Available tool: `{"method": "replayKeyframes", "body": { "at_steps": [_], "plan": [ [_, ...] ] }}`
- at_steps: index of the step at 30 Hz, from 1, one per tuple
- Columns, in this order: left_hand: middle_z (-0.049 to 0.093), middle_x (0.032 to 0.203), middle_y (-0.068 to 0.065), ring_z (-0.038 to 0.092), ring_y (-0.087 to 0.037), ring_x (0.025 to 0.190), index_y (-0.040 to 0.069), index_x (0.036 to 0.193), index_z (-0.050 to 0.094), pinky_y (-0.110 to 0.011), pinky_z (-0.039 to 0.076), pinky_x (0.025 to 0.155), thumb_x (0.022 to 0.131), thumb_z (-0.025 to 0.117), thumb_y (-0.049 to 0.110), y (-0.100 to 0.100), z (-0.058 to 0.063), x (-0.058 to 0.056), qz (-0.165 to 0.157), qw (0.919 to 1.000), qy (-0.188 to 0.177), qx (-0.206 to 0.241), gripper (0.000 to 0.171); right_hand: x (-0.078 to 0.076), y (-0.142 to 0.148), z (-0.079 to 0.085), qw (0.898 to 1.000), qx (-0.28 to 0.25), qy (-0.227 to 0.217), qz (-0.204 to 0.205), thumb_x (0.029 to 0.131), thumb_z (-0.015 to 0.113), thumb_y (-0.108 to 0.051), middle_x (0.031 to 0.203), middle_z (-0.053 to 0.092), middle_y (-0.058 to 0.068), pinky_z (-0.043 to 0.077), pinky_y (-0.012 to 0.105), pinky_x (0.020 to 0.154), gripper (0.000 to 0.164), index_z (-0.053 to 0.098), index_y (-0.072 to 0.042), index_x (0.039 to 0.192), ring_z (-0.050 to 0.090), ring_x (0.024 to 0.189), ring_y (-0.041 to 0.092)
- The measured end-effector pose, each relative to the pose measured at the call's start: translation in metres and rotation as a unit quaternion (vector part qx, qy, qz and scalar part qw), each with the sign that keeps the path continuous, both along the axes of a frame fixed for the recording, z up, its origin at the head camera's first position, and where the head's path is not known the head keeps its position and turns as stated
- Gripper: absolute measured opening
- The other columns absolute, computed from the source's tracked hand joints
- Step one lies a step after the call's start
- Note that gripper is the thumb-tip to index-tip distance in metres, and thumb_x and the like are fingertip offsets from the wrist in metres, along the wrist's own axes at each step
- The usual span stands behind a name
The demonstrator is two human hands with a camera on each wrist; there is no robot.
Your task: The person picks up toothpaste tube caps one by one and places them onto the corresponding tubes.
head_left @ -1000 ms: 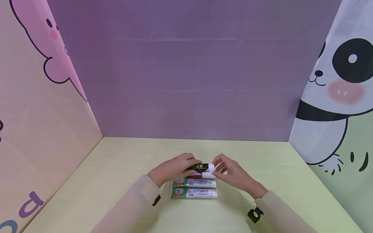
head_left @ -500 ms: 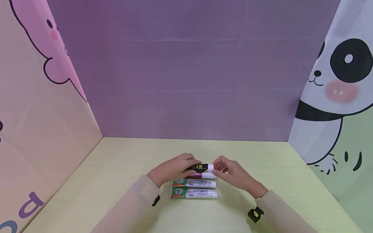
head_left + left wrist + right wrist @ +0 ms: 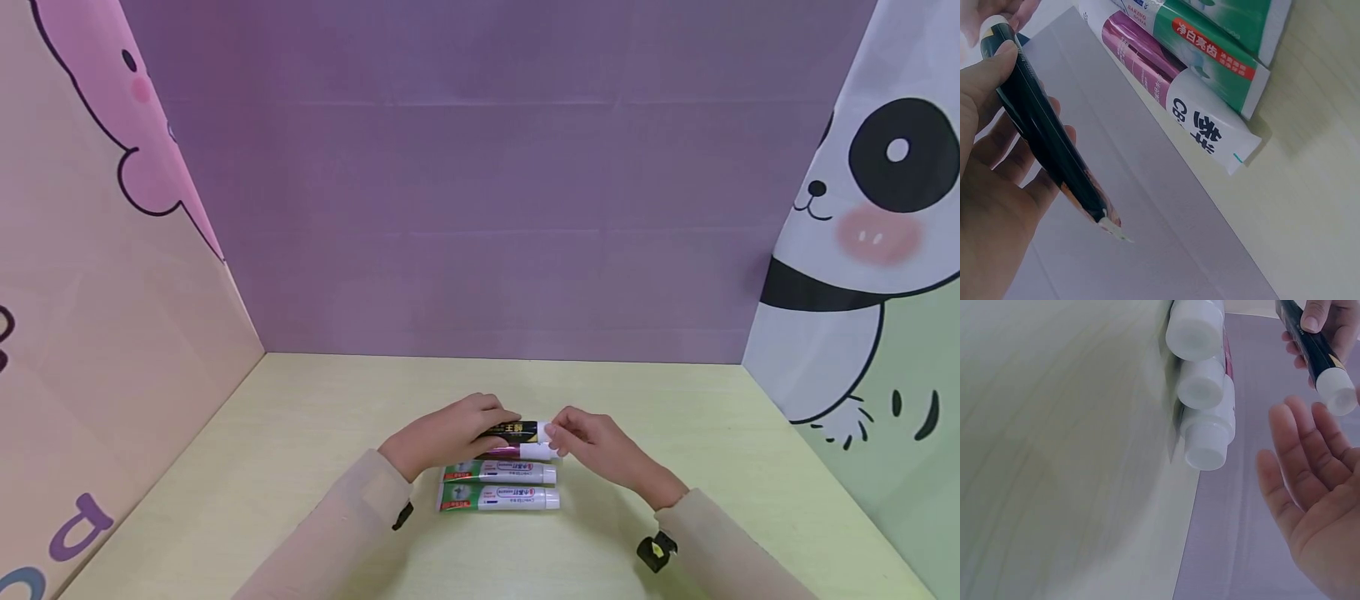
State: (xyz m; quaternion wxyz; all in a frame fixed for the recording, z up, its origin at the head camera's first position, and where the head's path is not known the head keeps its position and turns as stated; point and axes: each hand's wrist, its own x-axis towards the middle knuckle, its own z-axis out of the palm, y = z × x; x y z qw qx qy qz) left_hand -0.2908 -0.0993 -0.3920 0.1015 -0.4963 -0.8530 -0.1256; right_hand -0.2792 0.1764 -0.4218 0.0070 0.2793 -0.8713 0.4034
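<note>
My left hand (image 3: 450, 433) holds a black toothpaste tube (image 3: 1038, 115) with a white cap, thumb on one side and fingers on the other. In the left wrist view the tube is raised off the table, its crimped end free. My right hand (image 3: 603, 450) pinches the white cap (image 3: 1336, 390) with thumb and index finger; its other fingers are spread loosely in the right wrist view. Nearer me lie a purple and white toothpaste tube (image 3: 532, 452) and two green and white toothpaste tubes (image 3: 517, 472), side by side, caps to the right. The left hand partly hides the purple one.
The pale wooden table (image 3: 337, 392) extends on both sides of the tubes. A purple panel (image 3: 487, 208) stands behind it. Printed side panels, one with a panda (image 3: 840, 350), flank the table.
My right hand has moved in slightly at the cap, its index finger curling and its thumb coming onto the cap. The left hand and the lying tubes stay in place.
</note>
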Motion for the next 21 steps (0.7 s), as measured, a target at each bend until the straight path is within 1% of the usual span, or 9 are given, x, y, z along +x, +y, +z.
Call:
{"method": "replayKeyframes", "body": {
  "at_steps": [2,4,6,8,13,15,19,21],
  "plan": [
    [0.062,0.115,-0.004,0.055,-0.015,0.100,0.004,0.135,0.061,-0.025,0.048,0.089,0.100,0.065,0.022,0.0002,-0.0003,-0.0005,0.000,1.0000,0.000,-0.003,0.039,-0.0008,0.0003,-0.0004,1.000,0.007,0.001,-0.003,0.105,0.052,-0.036,0.092,0.069,0.008,0.051,0.033,0.074,0.024,0.064,-0.016,0.100,0.065,0.083,0.020],
    [0.062,0.115,-0.004,0.055,-0.014,0.101,0.004,0.135,0.061,-0.025,0.048,0.090,0.100,0.064,0.022,0.0005,-0.0007,-0.0010,0.001,1.0000,-0.002,-0.006,0.040,-0.0009,0.0004,-0.0004,1.000,0.013,-0.002,-0.005,0.106,0.050,-0.038,0.093,0.069,0.007,0.050,0.034,0.074,0.025,0.063,-0.017,0.102,0.064,0.082,0.016],
    [0.062,0.116,-0.004,0.055,-0.015,0.101,0.004,0.135,0.061,-0.025,0.048,0.090,0.100,0.064,0.022,0.0005,-0.0009,-0.0013,0.002,1.0000,-0.003,-0.006,0.040,0.0000,-0.0001,0.0004,1.000,0.014,-0.006,-0.006,0.107,0.049,-0.038,0.094,0.068,0.006,0.050,0.035,0.074,0.026,0.063,-0.016,0.105,0.064,0.083,0.015],
    [0.062,0.116,-0.005,0.055,-0.015,0.101,0.004,0.135,0.061,-0.025,0.048,0.090,0.100,0.065,0.021,0.0004,-0.0007,-0.0013,0.003,1.0000,-0.004,-0.006,0.040,0.0012,-0.0002,0.0018,1.000,0.011,-0.002,-0.003,0.106,0.050,-0.035,0.095,0.068,0.006,0.050,0.035,0.072,0.024,0.061,-0.014,0.110,0.063,0.083,0.018],
    [0.062,0.115,-0.005,0.055,-0.016,0.100,0.003,0.134,0.061,-0.026,0.049,0.089,0.099,0.065,0.021,-0.0003,0.0004,-0.0008,0.002,1.0000,0.001,-0.006,0.039,0.0019,0.0000,0.0051,1.000,-0.005,0.017,0.005,0.103,0.059,-0.031,0.097,0.068,0.006,0.051,0.032,0.070,0.023,0.058,-0.012,0.116,0.065,0.083,0.026],
    [0.062,0.115,-0.005,0.055,-0.016,0.100,0.003,0.134,0.061,-0.026,0.049,0.089,0.099,0.065,0.022,-0.0005,0.0002,-0.0011,0.003,1.0000,0.003,-0.008,0.040,0.0016,0.0003,0.0054,1.000,-0.007,0.028,0.008,0.100,0.063,-0.032,0.101,0.068,0.003,0.052,0.031,0.072,0.027,0.057,-0.013,0.119,0.065,0.085,0.023],
    [0.062,0.115,-0.005,0.055,-0.016,0.100,0.004,0.134,0.061,-0.025,0.049,0.089,0.099,0.066,0.022,-0.0007,-0.0003,-0.0014,0.005,0.9999,0.004,-0.010,0.040,0.0003,0.0003,0.0047,0.998,-0.008,0.060,0.017,0.094,0.073,-0.030,0.111,0.065,-0.002,0.054,0.031,0.078,0.038,0.056,-0.014,0.124,0.065,0.090,0.012],
    [0.062,0.115,-0.005,0.055,-0.016,0.100,0.004,0.134,0.061,-0.026,0.049,0.089,0.099,0.065,0.023,-0.0008,-0.0003,-0.0016,0.005,0.9999,0.003,-0.010,0.040,-0.0004,-0.0002,0.0042,0.997,-0.012,0.076,0.025,0.091,0.077,-0.026,0.115,0.063,-0.002,0.055,0.033,0.080,0.042,0.056,-0.014,0.125,0.066,0.092,0.011]
  ]
}}
